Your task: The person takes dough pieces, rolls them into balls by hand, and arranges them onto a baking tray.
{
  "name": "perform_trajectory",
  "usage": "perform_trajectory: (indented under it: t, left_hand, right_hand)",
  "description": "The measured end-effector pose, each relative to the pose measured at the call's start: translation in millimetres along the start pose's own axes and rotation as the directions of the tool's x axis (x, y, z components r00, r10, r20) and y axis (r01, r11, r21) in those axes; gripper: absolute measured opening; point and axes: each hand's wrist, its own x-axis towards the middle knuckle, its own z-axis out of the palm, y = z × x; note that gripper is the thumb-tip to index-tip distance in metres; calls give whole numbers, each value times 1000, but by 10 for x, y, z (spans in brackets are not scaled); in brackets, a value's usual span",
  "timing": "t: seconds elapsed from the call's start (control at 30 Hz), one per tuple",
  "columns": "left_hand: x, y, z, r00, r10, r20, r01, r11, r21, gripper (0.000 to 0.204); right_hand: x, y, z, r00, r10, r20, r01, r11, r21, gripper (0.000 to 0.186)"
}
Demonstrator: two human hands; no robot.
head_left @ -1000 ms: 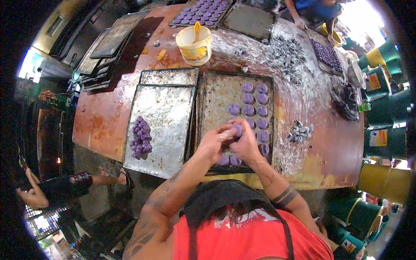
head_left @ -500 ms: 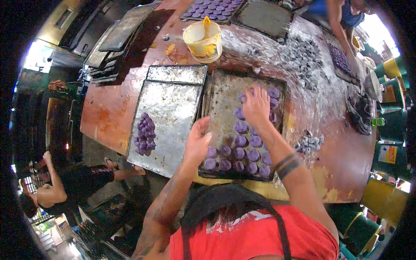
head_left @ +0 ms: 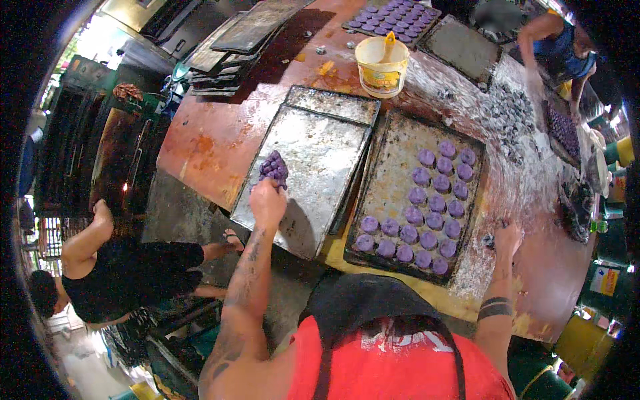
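My left hand (head_left: 269, 199) is closed at the near end of a heap of small purple dough balls (head_left: 273, 167) on the left metal tray (head_left: 320, 147). Its fingertips are partly hidden. Out to the right, my right hand (head_left: 508, 239) reaches down to the floury tabletop, its fingers gathered over grey, floured dough pieces (head_left: 489, 241), most of which it covers. Between my arms lies the right metal tray (head_left: 390, 150), bearing rows of round, flattened purple dough pieces (head_left: 421, 177) along its right side and near edge. Neither hand touches these rows.
Beyond the trays stands a pale yellow bucket (head_left: 382, 67) with a yellow-handled tool. Stacked trays (head_left: 247, 33) lie far left; a filled tray (head_left: 353, 25) and a bare tray (head_left: 460, 50) lie far. Floured pieces (head_left: 510, 110) spread right. Co-workers stand far right and left.
My right hand has left the dough rows and moved right, down to the floured pieces. My left hand has moved left onto the purple heap. The whole view has shifted.
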Motion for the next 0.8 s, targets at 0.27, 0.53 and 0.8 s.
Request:
perform_trajectory:
  t: [0.27,0.53,0.8]
  left_hand:
    - [-45,193,-128,965,-263,-3,234,863,-447,27]
    - [-439,1654,-340,812,55,581,583,-115,-804,27]
    - [-656,2066,-471,746,284,603,653,-131,-746,31]
  right_hand:
    - [-453,-267,-146,872,282,399,-328,-268,906,11]
    - [-1619,-2852,-1117,830,-556,36,210,372,904,24]
    - [-1653,-3008,-1068,614,-713,-339,732,354,582,32]
